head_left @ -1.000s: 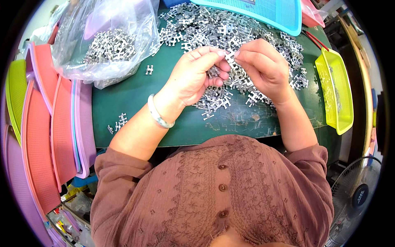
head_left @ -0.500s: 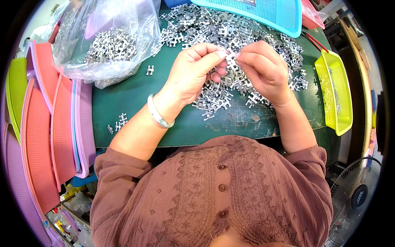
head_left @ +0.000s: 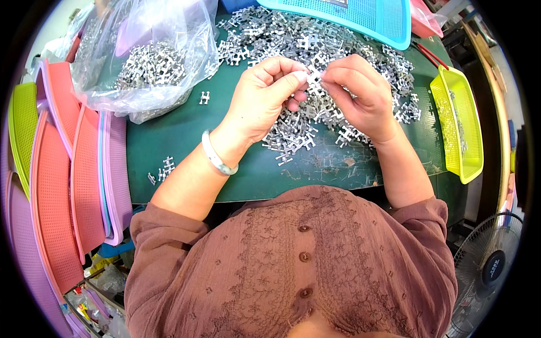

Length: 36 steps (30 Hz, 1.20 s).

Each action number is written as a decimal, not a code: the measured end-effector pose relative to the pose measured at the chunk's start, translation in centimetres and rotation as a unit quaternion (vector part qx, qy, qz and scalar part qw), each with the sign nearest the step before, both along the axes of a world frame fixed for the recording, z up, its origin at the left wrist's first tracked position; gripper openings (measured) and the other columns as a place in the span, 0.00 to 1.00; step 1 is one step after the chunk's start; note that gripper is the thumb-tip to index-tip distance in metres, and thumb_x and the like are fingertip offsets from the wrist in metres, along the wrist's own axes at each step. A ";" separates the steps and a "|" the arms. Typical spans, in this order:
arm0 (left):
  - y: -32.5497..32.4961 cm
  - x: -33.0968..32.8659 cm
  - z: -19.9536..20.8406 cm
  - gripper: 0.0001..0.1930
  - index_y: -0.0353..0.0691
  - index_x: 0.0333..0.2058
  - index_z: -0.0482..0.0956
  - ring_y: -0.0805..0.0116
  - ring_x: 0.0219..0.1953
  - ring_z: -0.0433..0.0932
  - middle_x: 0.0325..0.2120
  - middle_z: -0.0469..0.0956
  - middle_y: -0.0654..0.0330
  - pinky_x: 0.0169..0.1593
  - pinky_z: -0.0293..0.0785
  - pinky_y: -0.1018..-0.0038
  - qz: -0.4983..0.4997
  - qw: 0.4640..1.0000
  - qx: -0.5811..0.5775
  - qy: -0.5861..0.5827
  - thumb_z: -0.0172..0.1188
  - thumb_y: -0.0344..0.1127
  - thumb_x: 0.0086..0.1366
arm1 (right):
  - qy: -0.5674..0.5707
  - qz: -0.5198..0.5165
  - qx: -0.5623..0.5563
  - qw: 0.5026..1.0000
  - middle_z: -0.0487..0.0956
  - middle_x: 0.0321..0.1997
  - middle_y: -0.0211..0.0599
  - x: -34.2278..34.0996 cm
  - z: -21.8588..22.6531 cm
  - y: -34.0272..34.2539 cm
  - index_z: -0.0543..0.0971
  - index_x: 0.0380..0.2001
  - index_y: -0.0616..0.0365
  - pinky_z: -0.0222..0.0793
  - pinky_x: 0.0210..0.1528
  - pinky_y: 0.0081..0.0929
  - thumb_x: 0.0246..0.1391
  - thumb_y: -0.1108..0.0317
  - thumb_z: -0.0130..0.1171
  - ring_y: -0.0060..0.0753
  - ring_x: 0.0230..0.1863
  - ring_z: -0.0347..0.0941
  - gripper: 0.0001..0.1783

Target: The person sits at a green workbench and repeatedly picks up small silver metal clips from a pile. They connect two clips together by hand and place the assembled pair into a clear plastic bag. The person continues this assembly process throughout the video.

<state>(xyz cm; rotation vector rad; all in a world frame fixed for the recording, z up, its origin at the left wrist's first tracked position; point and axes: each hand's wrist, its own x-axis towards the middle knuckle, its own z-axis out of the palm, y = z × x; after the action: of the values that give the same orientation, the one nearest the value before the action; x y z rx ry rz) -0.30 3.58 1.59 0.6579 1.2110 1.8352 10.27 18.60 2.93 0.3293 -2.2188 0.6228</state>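
Observation:
Both hands meet over a heap of small silver H-shaped metal pieces [head_left: 293,135] on the green table. My left hand [head_left: 269,93], with a pale bangle [head_left: 215,153] on its wrist, pinches a small silver metal piece [head_left: 314,80] between thumb and forefinger. Its other fingers are curled beneath. My right hand [head_left: 363,93] is closed in a pinch at the other side of that piece, thumb and forefinger at its edge. The heap behind blends with the held piece, so its exact outline is hard to make out.
A clear plastic bag [head_left: 197,62] of similar pieces lies at the far left. Stacked coloured baskets [head_left: 53,197] line the left side. A blue basket [head_left: 372,22] lies at the back, a yellow-green basket [head_left: 457,127] at the right, a fan [head_left: 487,270] below it. Loose pieces [head_left: 167,168] sit at left.
The hands keep the same pinching pose, with only a slight shift of the fingers around the small piece. The whole view has shifted very slightly.

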 end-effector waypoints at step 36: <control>-0.1 0.2 0.6 0.06 0.42 0.24 0.72 0.82 0.16 0.65 0.16 0.69 0.68 0.18 0.59 0.87 -0.019 0.995 -0.092 -0.026 0.50 0.34 0.58 | -0.281 0.079 -0.431 0.854 0.73 0.25 0.24 0.8 0.0 0.9 0.76 0.30 0.63 0.64 0.33 0.14 0.51 0.68 0.55 0.13 0.28 0.66 0.09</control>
<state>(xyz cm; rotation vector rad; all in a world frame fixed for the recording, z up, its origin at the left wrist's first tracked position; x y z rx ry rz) -0.13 3.44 2.18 0.5235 1.3047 1.6757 11.05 19.51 2.93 -0.1745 -2.1586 1.9047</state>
